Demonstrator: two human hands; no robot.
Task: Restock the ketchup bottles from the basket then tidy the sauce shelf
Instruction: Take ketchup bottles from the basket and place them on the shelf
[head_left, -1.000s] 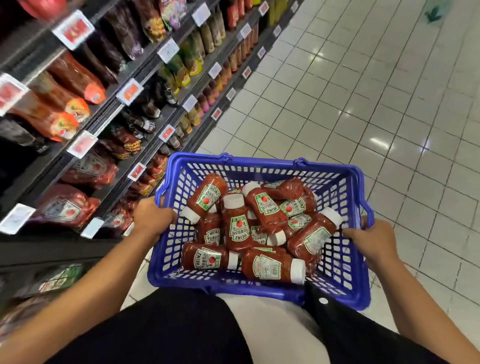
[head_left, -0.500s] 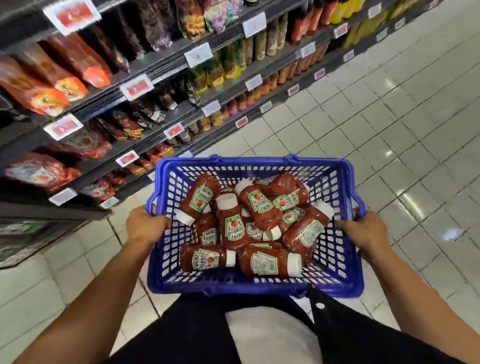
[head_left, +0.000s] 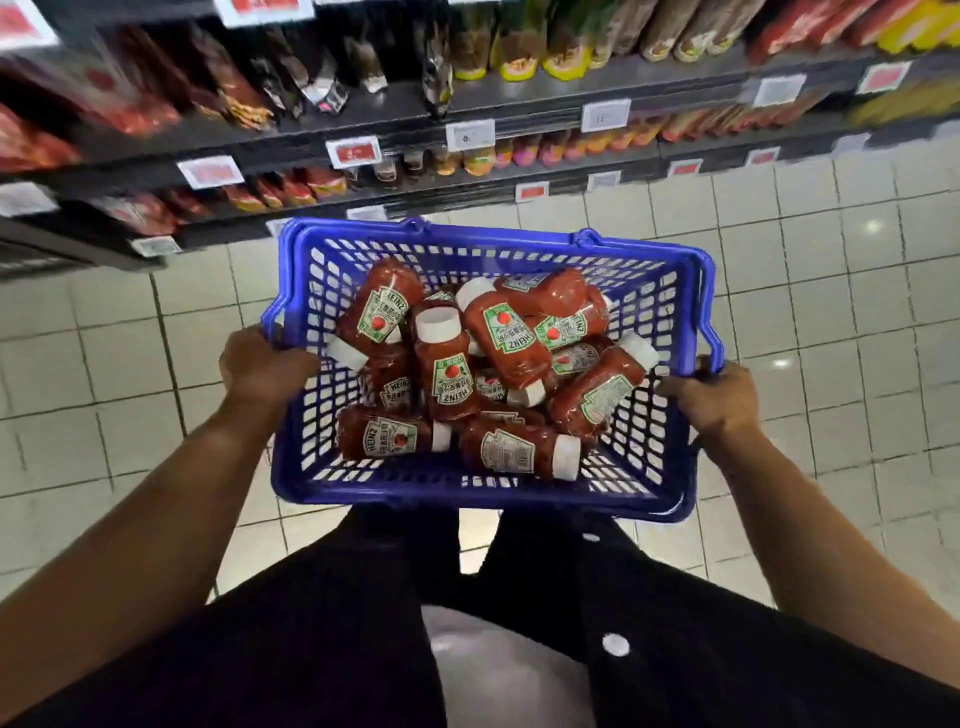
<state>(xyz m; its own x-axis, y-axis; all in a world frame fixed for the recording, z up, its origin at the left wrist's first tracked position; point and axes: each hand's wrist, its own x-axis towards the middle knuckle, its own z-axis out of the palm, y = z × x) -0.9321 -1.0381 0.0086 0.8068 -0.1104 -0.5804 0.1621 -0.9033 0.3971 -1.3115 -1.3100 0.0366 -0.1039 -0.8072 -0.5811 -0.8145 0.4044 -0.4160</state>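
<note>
Now carrying | my left hand (head_left: 262, 364) and right hand (head_left: 714, 397) each curl round a basket (head_left: 670, 291) side rim | ketchup bottles (head_left: 447, 371) heaped inside, none shelved | next: set basket down by shelves (head_left: 519, 132), free a hand.

1. Both forearms are bare, with no sleeves in view.
2. An open black shirt (head_left: 675, 623) carries white round buttons (head_left: 615, 644).
3. A white undershirt (head_left: 498, 670) shows beneath it.
</note>
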